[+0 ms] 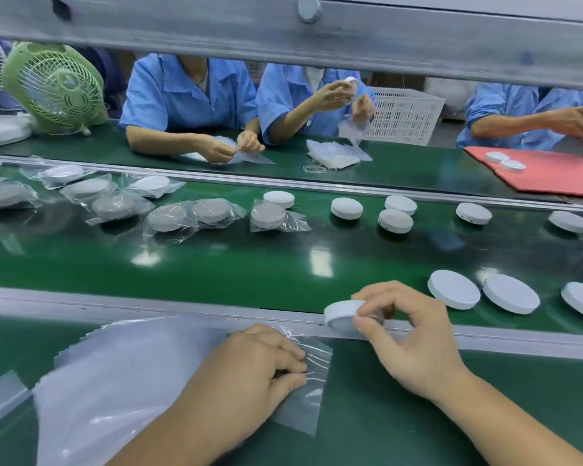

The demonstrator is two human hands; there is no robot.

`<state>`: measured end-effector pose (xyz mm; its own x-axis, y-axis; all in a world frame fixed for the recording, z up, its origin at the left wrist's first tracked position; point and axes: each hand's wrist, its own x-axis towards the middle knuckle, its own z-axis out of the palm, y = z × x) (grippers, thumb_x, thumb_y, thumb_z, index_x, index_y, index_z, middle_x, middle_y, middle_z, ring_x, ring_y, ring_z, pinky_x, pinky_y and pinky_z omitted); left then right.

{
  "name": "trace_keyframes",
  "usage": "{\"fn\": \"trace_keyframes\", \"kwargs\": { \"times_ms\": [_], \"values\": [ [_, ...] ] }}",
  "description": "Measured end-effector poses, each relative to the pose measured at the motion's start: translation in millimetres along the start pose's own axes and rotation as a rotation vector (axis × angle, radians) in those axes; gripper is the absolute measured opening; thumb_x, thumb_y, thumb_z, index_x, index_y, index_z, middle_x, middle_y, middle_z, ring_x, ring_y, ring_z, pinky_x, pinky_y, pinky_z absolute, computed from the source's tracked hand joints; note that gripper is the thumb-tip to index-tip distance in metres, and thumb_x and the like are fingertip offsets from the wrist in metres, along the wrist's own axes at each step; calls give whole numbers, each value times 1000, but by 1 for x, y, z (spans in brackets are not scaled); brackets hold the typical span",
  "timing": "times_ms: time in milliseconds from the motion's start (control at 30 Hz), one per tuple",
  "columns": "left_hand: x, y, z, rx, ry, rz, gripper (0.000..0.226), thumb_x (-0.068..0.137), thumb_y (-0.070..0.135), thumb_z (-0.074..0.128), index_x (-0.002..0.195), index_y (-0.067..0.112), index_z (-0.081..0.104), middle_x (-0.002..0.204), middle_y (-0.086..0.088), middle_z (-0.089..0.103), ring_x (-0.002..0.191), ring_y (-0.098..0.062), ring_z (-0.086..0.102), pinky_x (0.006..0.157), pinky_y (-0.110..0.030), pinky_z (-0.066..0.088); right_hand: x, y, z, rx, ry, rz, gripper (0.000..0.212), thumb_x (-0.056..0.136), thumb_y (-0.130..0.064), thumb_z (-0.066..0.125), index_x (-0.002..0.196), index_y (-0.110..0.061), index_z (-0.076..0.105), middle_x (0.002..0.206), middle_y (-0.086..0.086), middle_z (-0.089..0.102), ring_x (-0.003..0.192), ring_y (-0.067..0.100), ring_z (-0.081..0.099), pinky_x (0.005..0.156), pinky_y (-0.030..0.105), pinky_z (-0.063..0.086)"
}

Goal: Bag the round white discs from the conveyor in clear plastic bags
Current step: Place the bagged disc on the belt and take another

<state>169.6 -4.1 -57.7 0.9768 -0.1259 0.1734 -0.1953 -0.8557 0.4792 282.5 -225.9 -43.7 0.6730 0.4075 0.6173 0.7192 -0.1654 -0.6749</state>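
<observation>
my right hand [408, 338] pinching white disc [342, 316] just right of clear bag [308, 381], my left hand [249, 371] fingers curled gripping bag mouth

Bright, glare on belt [249, 270], bowed edges

My right hand [414, 341] pinches a round white plastic disc [340, 316], tilted on edge, above the grey metal rail [182, 306]. At its eight o'clock my left hand [249, 378] pinches a clear plastic bag [312, 381] lying on the green bench surface [384, 408].
</observation>
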Motion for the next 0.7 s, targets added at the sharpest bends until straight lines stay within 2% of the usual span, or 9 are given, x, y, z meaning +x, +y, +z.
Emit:
{"fn": "trace_keyframes", "kwargs": {
  "times_ms": [67, 200, 267, 367, 467, 567, 633, 667, 700],
  "values": [
    [0, -1, 1, 24, 43, 0, 17, 93, 47, 64, 102, 40, 77, 105, 33, 66, 107, 14, 49, 96, -8, 37, -4, -1, 3, -80, -59, -163, 18, 76, 0, 77, 77, -17, 72, 96, -10, 72, 86, 11, 69, 74, 18, 49],
    [1, -4, -5, -97, 250, -144, 9, 94, 36, 64, 89, 36, 72, 96, 32, 66, 97, 8, 60, 85, -14, 46, -8, -7, 7, -173, -180, -437, 14, 82, -1, 73, 83, -14, 73, 104, -7, 72, 90, 16, 69, 70, 37, 50],
    [2, -4, -9, -138, 359, -216, 11, 92, 33, 66, 84, 37, 72, 94, 33, 66, 93, 7, 62, 80, -12, 46, -7, -13, 10, -199, -226, -566, 21, 83, 1, 70, 89, -19, 70, 107, -6, 73, 93, 18, 69, 72, 37, 49],
    [2, -1, -12, -219, 380, -279, 13, 92, 33, 66, 81, 37, 73, 89, 32, 69, 88, 6, 65, 80, -19, 52, -8, -23, 15, -192, -240, -641, 26, 81, 3, 71, 92, -21, 69, 109, -5, 73, 94, 20, 69, 71, 33, 48],
    [0, 3, -20, -523, 236, -221, 18, 91, 48, 62, 91, 37, 76, 92, 20, 75, 88, 1, 69, 83, -26, 54, -10, -29, 22, -120, -155, -536, 11, 83, -4, 80, 83, -15, 77, 104, -6, 76, 90, 16, 73, 71, 33, 54],
    [-2, 15, -23, -890, -13, -63, 39, 77, 42, 83, 114, 39, 72, 114, 12, 74, 108, -6, 68, 89, -17, 51, -13, -32, 27, 123, 46, -182, 13, 83, -33, 85, 78, -22, 80, 100, -12, 78, 99, 14, 74, 81, 34, 59],
    [-2, 20, -14, -895, 127, -55, 47, 77, 35, 85, 119, 42, 66, 115, 11, 74, 107, -10, 70, 87, -15, 51, -12, -35, 29, 204, 27, 71, 23, 80, -55, 79, 85, -33, 83, 115, -17, 75, 129, 13, 61, 103, 32, 50],
    [-1, 22, -9, -863, 281, -68, 38, 82, 33, 80, 117, 42, 66, 112, 11, 74, 104, -9, 70, 84, -13, 51, -12, -37, 31, 225, -79, 174, 26, 77, -62, 78, 92, -41, 82, 126, -20, 70, 138, 10, 51, 109, 32, 44],
    [0, 25, -5, -803, 436, -83, 29, 86, 31, 74, 113, 40, 66, 109, 11, 75, 102, -8, 70, 82, -11, 49, -12, -39, 33, 261, -210, 259, 30, 72, -62, 81, 99, -47, 80, 131, -22, 67, 137, 4, 50, 109, 32, 44]
  ]
}}
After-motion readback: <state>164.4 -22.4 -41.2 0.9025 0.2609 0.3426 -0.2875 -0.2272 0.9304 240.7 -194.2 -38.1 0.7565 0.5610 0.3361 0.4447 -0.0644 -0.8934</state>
